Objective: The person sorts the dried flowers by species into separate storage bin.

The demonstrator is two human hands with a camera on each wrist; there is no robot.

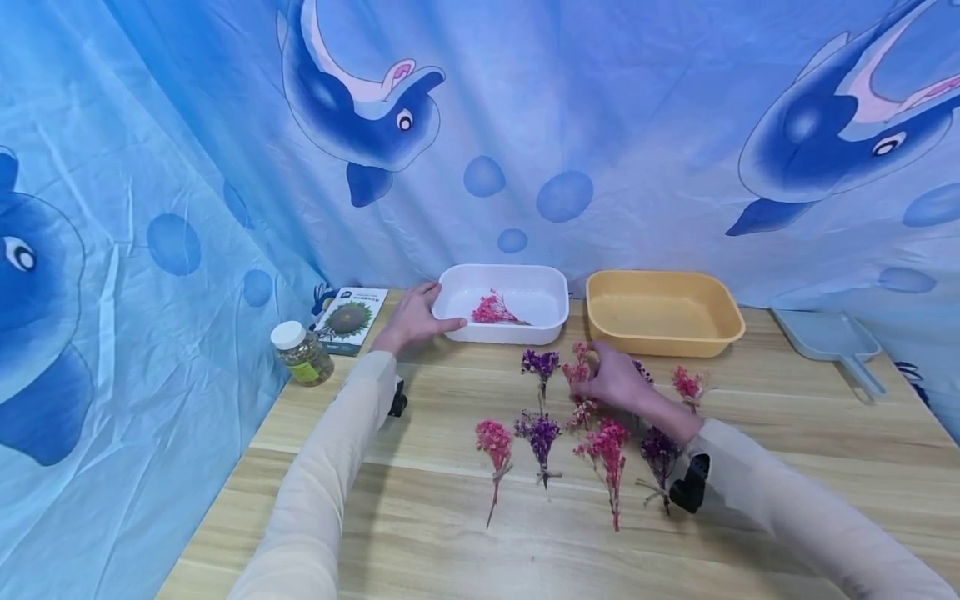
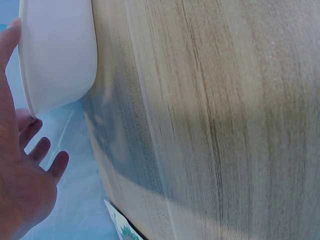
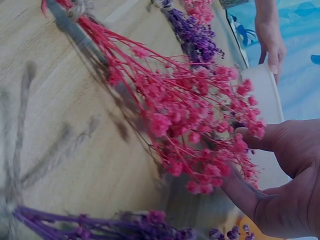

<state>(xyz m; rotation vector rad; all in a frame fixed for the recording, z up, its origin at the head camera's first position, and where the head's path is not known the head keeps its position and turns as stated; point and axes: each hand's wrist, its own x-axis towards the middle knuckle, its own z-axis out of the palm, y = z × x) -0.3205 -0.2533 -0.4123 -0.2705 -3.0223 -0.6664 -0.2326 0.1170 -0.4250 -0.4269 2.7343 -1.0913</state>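
Note:
My left hand (image 1: 420, 315) is at the left end of a white plastic basin (image 1: 501, 334). Its thumb touches the rim, and the other fingers are loosely bent in the left wrist view. Inside the basin lies a sprig of pink dried flowers (image 1: 492, 307). My right hand (image 1: 617, 379), slightly blurred, has thumb and fingers at a pale pink flower bunch (image 1: 577, 372). In the right wrist view a nearer bright pink bunch (image 3: 170, 120) covers its fingertips, so a grip cannot be made out. Purple bunches (image 1: 538, 433) and tied pink bunches (image 1: 495, 442) lie around it.
A yellow basin (image 1: 660, 344) stands right of the white one. Further right lies a grey-blue dustpan (image 1: 825, 335). At the left are a lidded jar (image 1: 303, 354) and a sunflower-printed packet (image 1: 348, 321). A blue dolphin curtain (image 1: 510, 125) hangs behind the wooden table (image 1: 420, 517).

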